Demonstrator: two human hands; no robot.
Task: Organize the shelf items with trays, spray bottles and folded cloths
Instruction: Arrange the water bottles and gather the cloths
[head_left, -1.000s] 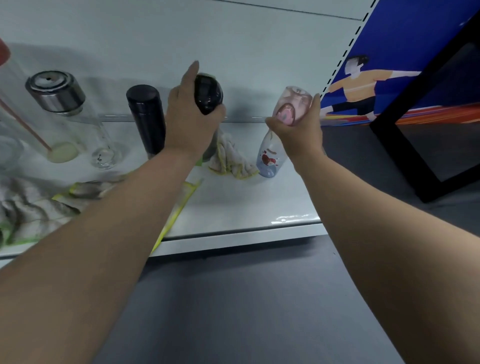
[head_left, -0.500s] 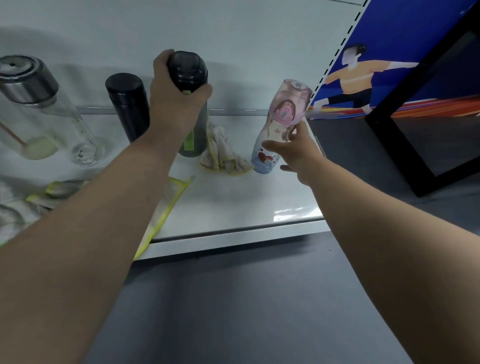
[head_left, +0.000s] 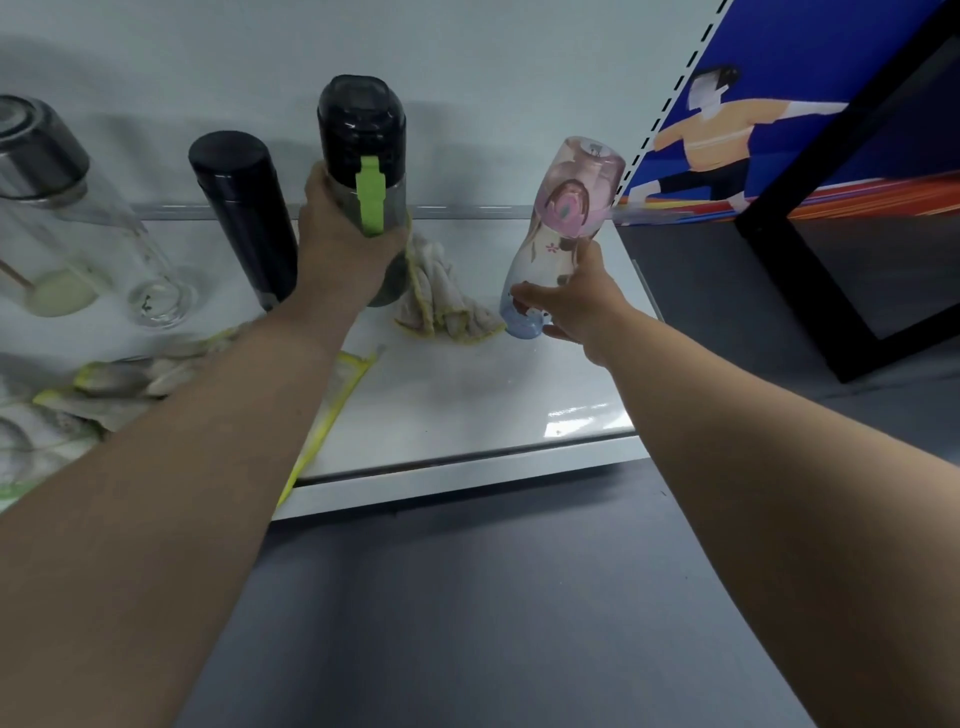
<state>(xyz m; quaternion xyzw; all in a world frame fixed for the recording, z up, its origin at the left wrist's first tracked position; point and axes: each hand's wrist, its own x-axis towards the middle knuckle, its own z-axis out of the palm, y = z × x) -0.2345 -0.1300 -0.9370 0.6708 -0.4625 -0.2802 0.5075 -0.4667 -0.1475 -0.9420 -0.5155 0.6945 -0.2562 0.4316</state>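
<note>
While our left hand (head_left: 343, 249) wraps its fingers round the dark bottle (head_left: 363, 130) with the green strap, upright toward the back of the shelf (head_left: 467, 400), our right hand (head_left: 576, 306) clasps the lower end of the pink bottle (head_left: 571, 197), tilted just right of a crumpled cloth (head_left: 441, 301). Its cartoon print is too blurred for us to read any lettering. A black flask (head_left: 239, 208) stands just left.
</note>
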